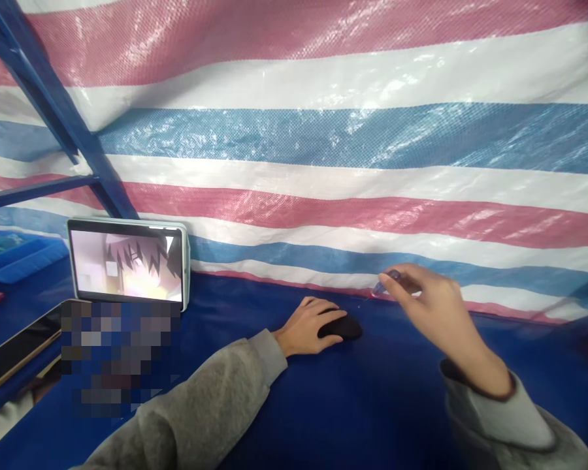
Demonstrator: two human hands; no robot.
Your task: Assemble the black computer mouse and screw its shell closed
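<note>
A black computer mouse (349, 328) rests on the dark blue table (323, 405). My left hand (311, 326) is wrapped round its left side, fingers on top and thumb along the near edge. To the right, my right hand (428, 300) is raised above the table near the striped sheet. Its thumb and fingers pinch the purple translucent handle of a small screwdriver (379, 286), whose thin shaft points down and left towards the mouse. The tip is apart from the mouse.
A tablet (127, 264) playing a cartoon stands at the left, with a phone (24, 343) before it. Behind them are a blue tray (24, 261) and a blue metal frame (63, 117). A striped plastic sheet (323, 137) hangs along the table's back edge.
</note>
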